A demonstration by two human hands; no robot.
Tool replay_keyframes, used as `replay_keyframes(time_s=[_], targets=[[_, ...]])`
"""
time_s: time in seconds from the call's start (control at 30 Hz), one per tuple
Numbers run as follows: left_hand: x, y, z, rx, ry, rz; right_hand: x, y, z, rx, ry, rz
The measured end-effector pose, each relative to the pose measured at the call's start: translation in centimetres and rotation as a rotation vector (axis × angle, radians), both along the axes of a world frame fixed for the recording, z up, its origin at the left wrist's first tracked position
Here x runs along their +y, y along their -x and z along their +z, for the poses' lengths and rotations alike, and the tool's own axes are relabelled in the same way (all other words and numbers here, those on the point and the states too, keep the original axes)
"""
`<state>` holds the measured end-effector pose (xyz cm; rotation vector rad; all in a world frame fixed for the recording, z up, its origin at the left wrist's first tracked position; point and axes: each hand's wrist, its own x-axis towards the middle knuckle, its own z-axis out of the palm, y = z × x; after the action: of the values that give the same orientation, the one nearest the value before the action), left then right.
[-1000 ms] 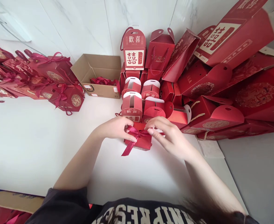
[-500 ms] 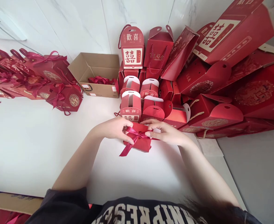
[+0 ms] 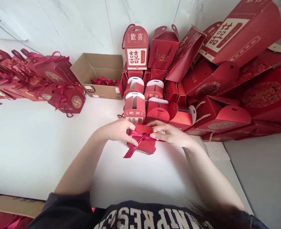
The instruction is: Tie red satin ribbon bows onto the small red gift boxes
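Observation:
A small red gift box [image 3: 144,145] lies on the white table [image 3: 35,149] in front of me. A dark pink ribbon [image 3: 135,143] is tied in a bow across its top, with one tail hanging off the left front corner. My left hand [image 3: 118,130] pinches the bow's left loop. My right hand [image 3: 170,133] pinches the ribbon at the box's right side. Both hands rest against the box's top edge.
Just behind the box stand several small red boxes with white handles [image 3: 134,106]. An open cardboard carton [image 3: 98,74] with red ribbons inside sits farther back. Large red gift bags [image 3: 217,82] pile up at the right. Ribbon-tied red bags [image 3: 59,86] line the left.
My right hand drew in from a spread-finger pose and closed on the ribbon at the box's right edge. The left hand kept its pinch on the bow.

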<state>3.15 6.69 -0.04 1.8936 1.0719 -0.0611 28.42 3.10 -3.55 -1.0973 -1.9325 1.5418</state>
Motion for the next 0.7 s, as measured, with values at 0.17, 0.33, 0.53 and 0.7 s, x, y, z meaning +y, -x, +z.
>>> replay_keyframes(time_s=[0.17, 0.33, 0.53, 0.7], targets=[[0.1, 0.4, 0.5, -0.074, 0.016, 0.008, -0.1, -0.2, 0.2, 0.044, -0.009, -0.031], [0.2, 0.7, 0.9, -0.175, -0.002, 0.013, -0.1, -0.1, 0.1, -0.003, -0.156, -0.124], [0.1, 0.3, 0.4, -0.177, -0.116, 0.01, -0.2, 0.3, 0.4, 0.018, -0.101, -0.033], [0.3, 0.3, -0.1, -0.138, -0.047, 0.016, -0.4, 0.3, 0.6, -0.031, -0.138, -0.031]])
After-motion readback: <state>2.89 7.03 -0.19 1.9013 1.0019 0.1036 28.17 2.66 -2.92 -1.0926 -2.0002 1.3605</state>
